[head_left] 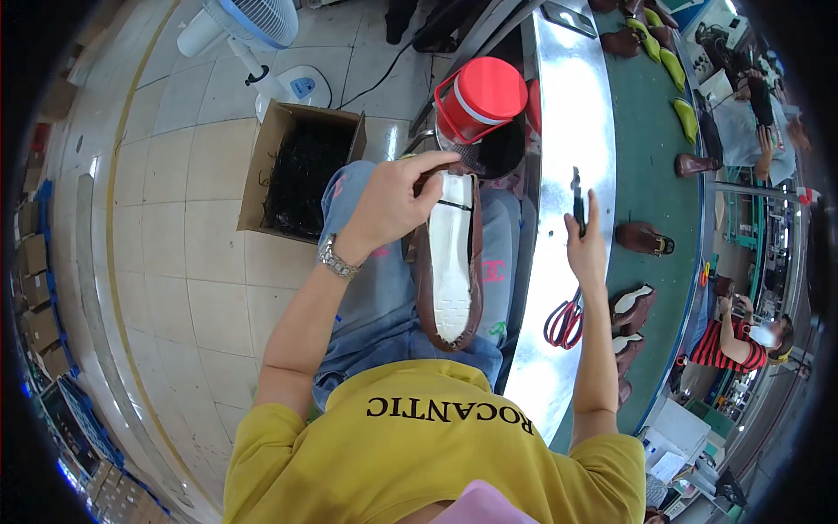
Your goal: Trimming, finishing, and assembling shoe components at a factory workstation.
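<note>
Ctr of frame: brown shoe (450,262), white side up; L hand (393,199) grasps its upper end. R hand (587,251), right of ctr, at dark tool (577,196); can't tell if gripped. Shoe prob. light, stiff, slick-sided; best held at ends.

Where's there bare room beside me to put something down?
On the metal bench, between the phone and the dark tool at your right hand; also between the scissors and your yellow shirt. The green belt has room to the right of that tool, but its far end is crowded with brown shoes.
</note>
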`<action>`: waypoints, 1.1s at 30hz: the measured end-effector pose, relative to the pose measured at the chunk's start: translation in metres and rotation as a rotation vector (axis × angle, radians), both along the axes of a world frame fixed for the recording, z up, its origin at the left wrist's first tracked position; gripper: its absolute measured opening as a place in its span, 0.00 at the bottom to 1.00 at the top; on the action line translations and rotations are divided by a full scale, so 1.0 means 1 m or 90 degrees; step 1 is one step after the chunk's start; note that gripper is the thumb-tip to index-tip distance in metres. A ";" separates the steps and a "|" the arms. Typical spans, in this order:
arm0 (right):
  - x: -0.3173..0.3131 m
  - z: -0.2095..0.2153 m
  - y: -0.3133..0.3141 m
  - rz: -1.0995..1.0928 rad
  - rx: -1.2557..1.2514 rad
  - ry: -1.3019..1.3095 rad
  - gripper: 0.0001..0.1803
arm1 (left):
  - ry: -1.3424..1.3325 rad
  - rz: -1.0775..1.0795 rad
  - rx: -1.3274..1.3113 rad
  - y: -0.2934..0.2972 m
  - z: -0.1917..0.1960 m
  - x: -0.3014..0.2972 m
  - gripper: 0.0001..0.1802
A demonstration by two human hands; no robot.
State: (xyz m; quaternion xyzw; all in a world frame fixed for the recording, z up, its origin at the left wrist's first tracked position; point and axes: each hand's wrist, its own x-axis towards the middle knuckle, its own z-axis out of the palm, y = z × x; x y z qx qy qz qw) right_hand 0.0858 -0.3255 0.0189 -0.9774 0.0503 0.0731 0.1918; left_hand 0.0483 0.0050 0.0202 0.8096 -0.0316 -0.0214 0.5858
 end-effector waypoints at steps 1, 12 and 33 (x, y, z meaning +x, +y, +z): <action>-0.007 -0.015 -0.011 0.002 -0.034 0.006 0.34 | 0.019 -0.001 -0.066 0.002 -0.003 -0.002 0.18; -0.167 -0.045 -0.108 -0.219 -0.096 -0.112 0.21 | -0.090 0.124 -0.101 -0.007 -0.005 -0.035 0.17; -0.125 0.102 0.066 -0.044 0.681 0.649 0.56 | -0.230 0.286 0.152 -0.051 -0.008 -0.054 0.05</action>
